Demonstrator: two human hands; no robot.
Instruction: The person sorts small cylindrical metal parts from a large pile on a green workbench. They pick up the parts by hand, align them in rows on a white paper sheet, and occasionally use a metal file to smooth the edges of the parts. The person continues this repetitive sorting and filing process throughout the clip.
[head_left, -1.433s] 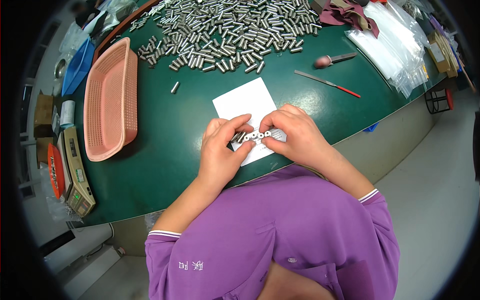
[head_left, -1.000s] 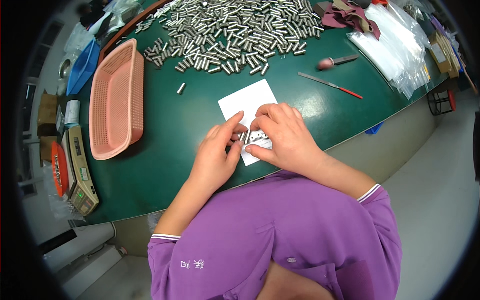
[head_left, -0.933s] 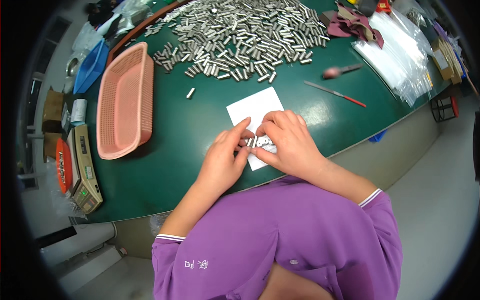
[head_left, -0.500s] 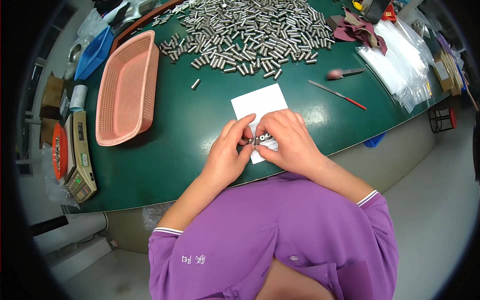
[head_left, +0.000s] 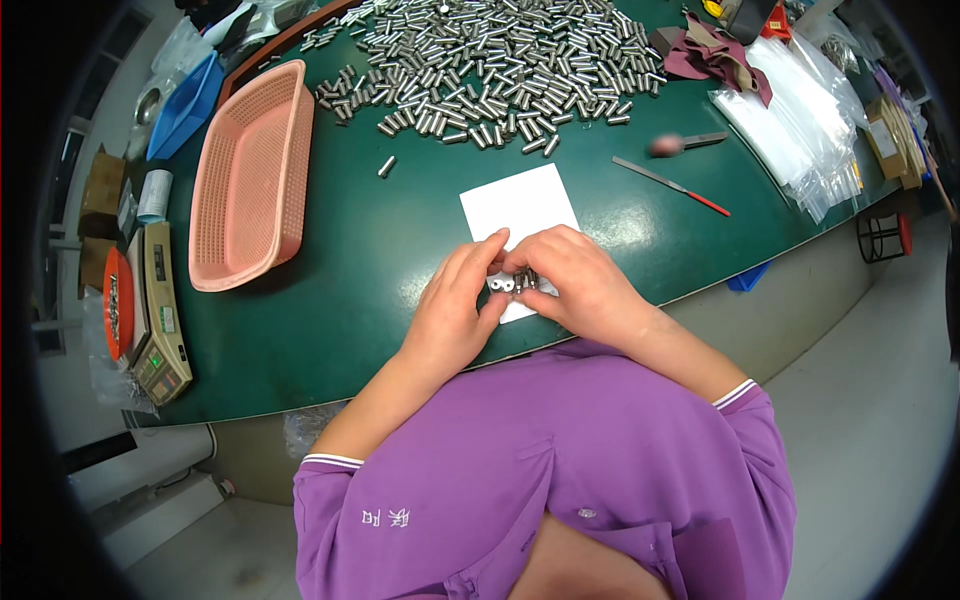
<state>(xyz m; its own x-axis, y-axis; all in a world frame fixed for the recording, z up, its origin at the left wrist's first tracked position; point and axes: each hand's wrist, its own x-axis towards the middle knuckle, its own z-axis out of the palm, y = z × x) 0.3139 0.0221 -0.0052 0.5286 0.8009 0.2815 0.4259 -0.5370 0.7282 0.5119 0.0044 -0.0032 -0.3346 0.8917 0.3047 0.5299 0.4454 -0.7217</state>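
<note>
Over a white sheet of paper near the table's front edge, my two hands almost meet. Between their fingers is a small group of short metal pins. My left hand is closed, its thumb and fingertips at the left pins, whose round ends face up. My right hand has its thumb and fingers curled around the right pins, which show their shiny sides. Fingers hide part of the group. One loose pin lies farther left, short of the big pile of similar pins.
A pink perforated basket stands left, beside a scale and an orange dish of small parts. To the right lie a red-handled file, a second tool, a maroon cloth and clear plastic bags.
The pins between my hands have turned: round ends now show on the left and sides on the right, the reverse of before. My right hand has shifted slightly left.
</note>
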